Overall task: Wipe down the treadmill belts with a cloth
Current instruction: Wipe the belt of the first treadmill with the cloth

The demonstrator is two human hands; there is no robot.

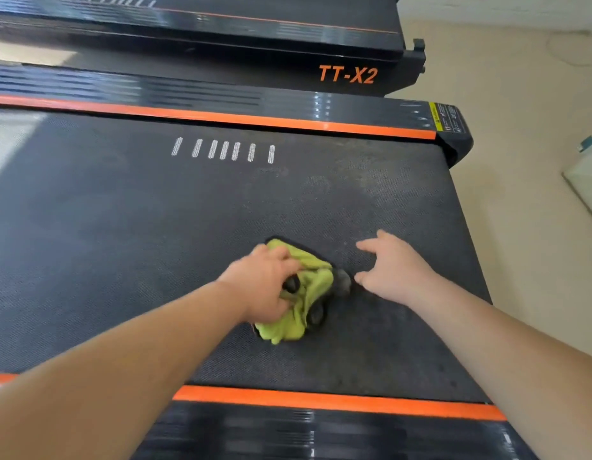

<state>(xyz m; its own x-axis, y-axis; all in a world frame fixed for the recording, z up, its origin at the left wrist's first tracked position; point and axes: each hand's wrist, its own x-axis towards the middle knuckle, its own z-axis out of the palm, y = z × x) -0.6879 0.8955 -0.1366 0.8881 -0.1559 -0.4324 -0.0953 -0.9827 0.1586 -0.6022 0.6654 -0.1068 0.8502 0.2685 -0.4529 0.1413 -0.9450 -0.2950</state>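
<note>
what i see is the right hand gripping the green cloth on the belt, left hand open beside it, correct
Hands swapped: in the head view the left hand grips the green cloth on the belt, right hand open beside it.

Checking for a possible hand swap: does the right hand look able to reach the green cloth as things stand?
Probably yes: the right hand is open beside the cloth on the belt, nothing between them; the left hand grips it.

Two treadmills (221, 104) (347, 74), one cloth (308, 290), two hands (264, 287) (392, 268) (seven white dashes (223, 151) on the near belt (122, 227)).
</note>
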